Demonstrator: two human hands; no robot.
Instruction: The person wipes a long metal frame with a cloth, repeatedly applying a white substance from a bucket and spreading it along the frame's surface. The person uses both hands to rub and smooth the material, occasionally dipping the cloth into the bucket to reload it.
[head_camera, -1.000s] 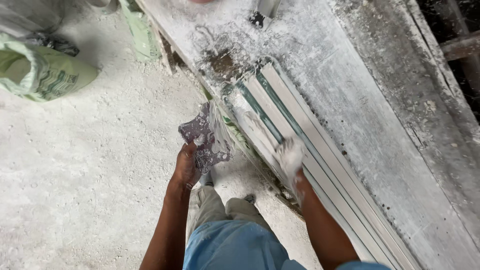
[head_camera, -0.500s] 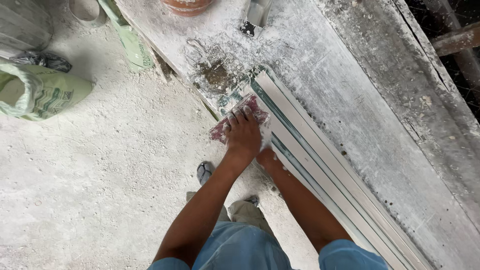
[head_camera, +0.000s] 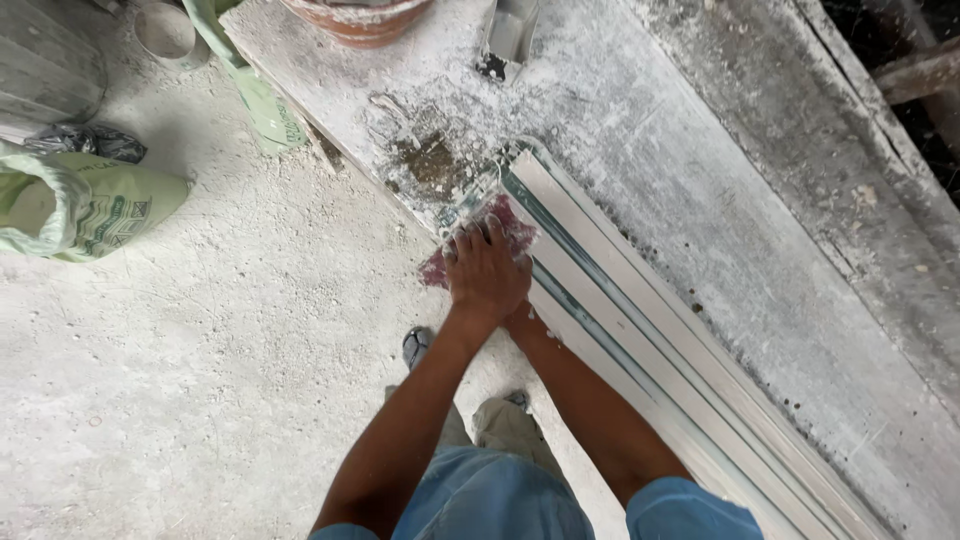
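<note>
A long, dusty white slab (head_camera: 640, 130) ran across the top and right of the view, and a pale, gritty floor (head_camera: 200, 380) spread out to the left of it. On the slab lay a long white moulding (head_camera: 650, 330) with raised ridges and grey-green grooves, running down toward the lower right. A green sack (head_camera: 90, 205) sat open on the floor at the left, and a reddish bucket (head_camera: 355, 15) stood on the slab at the top. The left hand (head_camera: 487, 272) lay flat, fingers spread, pressing down on a pinkish-red cloth (head_camera: 515, 228) at the near end of the moulding. The cloth peeked out above and to the left of the hand. The right hand (head_camera: 520, 322) was mostly hidden under the left one, so I could not tell if it was gripping anything.
</note>
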